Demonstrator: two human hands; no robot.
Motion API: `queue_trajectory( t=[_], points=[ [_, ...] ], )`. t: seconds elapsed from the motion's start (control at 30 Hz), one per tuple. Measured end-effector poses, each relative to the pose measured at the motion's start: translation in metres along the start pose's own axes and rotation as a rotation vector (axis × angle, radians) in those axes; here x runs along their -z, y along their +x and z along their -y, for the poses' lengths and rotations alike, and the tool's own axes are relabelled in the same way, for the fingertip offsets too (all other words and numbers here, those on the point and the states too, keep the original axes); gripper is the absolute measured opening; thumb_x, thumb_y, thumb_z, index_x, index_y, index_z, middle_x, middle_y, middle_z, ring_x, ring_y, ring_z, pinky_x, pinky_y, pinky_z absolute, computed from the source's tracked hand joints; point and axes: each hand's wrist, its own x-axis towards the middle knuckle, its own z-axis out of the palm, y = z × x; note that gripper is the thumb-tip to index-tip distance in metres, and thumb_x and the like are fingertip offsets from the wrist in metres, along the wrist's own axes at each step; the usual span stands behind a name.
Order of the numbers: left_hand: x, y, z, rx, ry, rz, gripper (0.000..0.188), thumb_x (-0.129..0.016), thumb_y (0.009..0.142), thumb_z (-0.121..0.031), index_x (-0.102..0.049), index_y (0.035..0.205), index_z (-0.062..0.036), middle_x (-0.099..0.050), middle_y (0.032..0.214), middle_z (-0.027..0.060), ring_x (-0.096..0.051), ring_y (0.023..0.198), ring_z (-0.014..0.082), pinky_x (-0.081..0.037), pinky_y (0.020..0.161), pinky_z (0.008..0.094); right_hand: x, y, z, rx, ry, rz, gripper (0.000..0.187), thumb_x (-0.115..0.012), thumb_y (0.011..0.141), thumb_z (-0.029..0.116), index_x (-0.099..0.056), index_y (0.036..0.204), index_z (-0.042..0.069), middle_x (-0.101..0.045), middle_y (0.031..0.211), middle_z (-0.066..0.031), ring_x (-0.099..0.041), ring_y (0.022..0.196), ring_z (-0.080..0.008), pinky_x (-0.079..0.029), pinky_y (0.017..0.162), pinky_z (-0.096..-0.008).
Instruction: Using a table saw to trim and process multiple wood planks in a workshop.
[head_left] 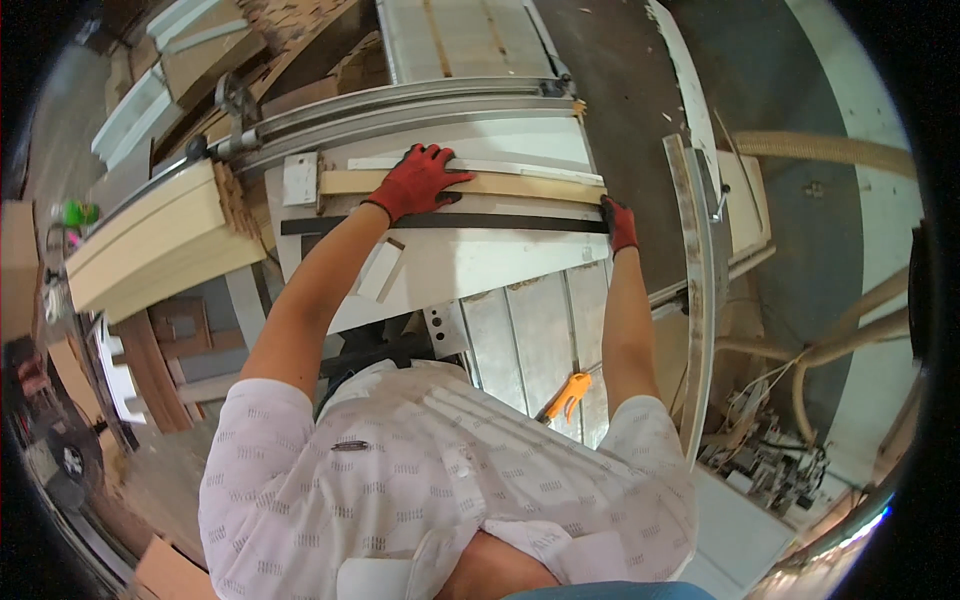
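Narrow pale wood strip point(500, 185) lies flat on white saw bench point(460, 265), long axis left-right across person's front, ahead of both outstretched arms. Left hand point(418, 180), red glove, fingers spread, palm pressed on strip near left end. Right hand point(619, 222), red glove, curled at strip's right end; exact grip cannot tell. Black band point(450, 224) just beside strip, nearer body. Stacked pale boards point(150, 245) far left.

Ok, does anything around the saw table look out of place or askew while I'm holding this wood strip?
Nothing is clearly damaged or spilled. The wood strip lies flat under the left hand, with the right hand at its end. One oddity: an orange hand tool lies loose on the grey table panel by your right arm.
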Motion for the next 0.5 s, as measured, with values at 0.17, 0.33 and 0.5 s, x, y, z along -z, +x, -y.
queue_trajectory(
  t=[0.17,0.33,0.5],
  points=[
    [0.002,-0.024,0.007,0.074,0.108,0.096,0.052,-0.061,0.086,-0.044,-0.049,0.136,-0.0336,-0.05,0.122,0.0169,-0.049,0.111,0.0316,-0.039,0.093,0.0448,-0.077,-0.069,0.085,0.496,-0.93,-0.393,0.052,-0.071,0.071,0.023,-0.058,0.119,0.008,-0.059,0.116,-0.0198,-0.057,0.107,-0.0368,-0.047,0.09,-0.0465],
    [0.001,-0.016,0.007,0.062,0.082,0.11,0.054,-0.063,0.086,-0.038,-0.048,0.137,-0.0347,-0.05,0.121,0.0169,-0.049,0.108,0.0321,-0.039,0.093,0.0438,-0.113,-0.107,0.13,1.091,-0.81,0.41,0.074,-0.077,0.067,0.039,-0.049,0.133,0.018,-0.049,0.131,-0.0137,-0.042,0.124,-0.035,-0.033,0.106,-0.0478],
    [0.006,-0.005,0.009,0.061,0.023,0.073,0.055,-0.066,0.082,-0.038,-0.051,0.135,-0.0335,-0.052,0.119,0.0172,-0.05,0.107,0.0323,-0.039,0.091,0.0432,-0.147,-0.101,0.151,1.219,-0.807,0.556,0.092,-0.08,0.06,0.051,-0.044,0.139,0.018,-0.049,0.129,-0.014,-0.044,0.122,-0.0334,-0.032,0.106,-0.0472]
  ],
)
